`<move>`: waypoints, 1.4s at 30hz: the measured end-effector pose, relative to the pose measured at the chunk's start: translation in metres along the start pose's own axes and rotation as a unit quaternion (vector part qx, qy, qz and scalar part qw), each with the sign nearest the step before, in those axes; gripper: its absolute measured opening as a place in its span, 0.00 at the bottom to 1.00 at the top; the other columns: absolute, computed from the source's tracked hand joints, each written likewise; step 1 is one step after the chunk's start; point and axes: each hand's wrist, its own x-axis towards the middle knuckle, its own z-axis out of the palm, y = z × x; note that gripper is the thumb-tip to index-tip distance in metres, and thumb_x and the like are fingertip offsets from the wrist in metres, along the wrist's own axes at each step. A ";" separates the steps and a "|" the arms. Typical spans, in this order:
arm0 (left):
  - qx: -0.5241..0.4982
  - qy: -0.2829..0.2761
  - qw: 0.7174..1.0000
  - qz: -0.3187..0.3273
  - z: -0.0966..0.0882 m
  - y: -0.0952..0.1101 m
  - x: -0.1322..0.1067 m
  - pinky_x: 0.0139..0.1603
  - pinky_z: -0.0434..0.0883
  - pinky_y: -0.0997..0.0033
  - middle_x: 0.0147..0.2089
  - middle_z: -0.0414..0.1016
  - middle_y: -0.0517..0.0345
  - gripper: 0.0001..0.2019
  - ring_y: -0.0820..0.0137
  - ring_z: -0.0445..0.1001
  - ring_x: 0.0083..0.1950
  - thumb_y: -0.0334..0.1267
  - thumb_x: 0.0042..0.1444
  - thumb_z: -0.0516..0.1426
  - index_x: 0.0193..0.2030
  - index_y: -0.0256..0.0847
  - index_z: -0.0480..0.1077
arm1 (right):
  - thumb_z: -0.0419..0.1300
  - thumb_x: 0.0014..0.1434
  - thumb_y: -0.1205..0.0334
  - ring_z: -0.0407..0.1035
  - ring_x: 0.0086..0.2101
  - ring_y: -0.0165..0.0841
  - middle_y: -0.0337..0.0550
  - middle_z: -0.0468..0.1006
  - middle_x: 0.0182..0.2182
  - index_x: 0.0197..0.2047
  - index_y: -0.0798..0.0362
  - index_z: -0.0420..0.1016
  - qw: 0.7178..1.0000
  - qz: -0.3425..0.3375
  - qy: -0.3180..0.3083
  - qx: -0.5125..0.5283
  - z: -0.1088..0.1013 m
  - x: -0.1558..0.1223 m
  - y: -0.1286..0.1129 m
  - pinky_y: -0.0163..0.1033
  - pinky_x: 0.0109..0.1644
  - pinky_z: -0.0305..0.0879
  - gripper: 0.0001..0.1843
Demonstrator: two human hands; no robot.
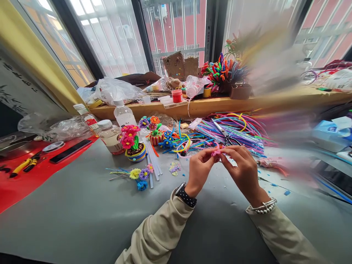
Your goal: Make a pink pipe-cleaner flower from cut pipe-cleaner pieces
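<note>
My left hand and my right hand meet above the grey table, fingertips pinched together on a small pink pipe-cleaner piece. Both hands are closed on it. A watch sits on my left wrist and a beaded bracelet on my right. Just beyond the hands lies a heap of coloured pipe cleaners with scissors on top.
Finished pipe-cleaner flowers in a small pot, loose flowers, plastic bottles, a phone and yellow pliers on a red mat lie left. A wooden sill holds clutter. The right side is blurred.
</note>
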 end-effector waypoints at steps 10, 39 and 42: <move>0.181 -0.028 0.974 0.133 -0.009 0.009 0.002 0.40 0.71 0.70 0.37 0.74 0.51 0.09 0.70 0.72 0.38 0.36 0.49 0.55 0.36 0.37 0.73 | 0.52 0.55 0.68 0.68 0.31 0.33 0.45 0.73 0.30 0.34 0.54 0.68 0.999 -0.022 -0.023 -0.006 -0.002 0.000 0.004 0.37 0.35 0.65 0.05; 0.138 -0.046 0.989 0.040 -0.010 0.003 0.005 0.37 0.71 0.69 0.33 0.74 0.51 0.09 0.69 0.73 0.35 0.39 0.47 0.55 0.32 0.35 0.69 | 0.52 0.55 0.66 0.68 0.30 0.31 0.43 0.71 0.32 0.36 0.52 0.68 0.994 0.035 -0.058 0.083 -0.002 0.000 0.001 0.37 0.33 0.68 0.06; 0.163 -0.027 0.985 0.058 -0.011 0.000 0.005 0.36 0.71 0.69 0.31 0.74 0.52 0.08 0.69 0.73 0.33 0.38 0.47 0.56 0.31 0.35 0.70 | 0.53 0.54 0.65 0.68 0.31 0.32 0.44 0.72 0.31 0.37 0.53 0.68 0.996 -0.006 -0.062 0.057 -0.003 0.001 0.003 0.38 0.35 0.67 0.06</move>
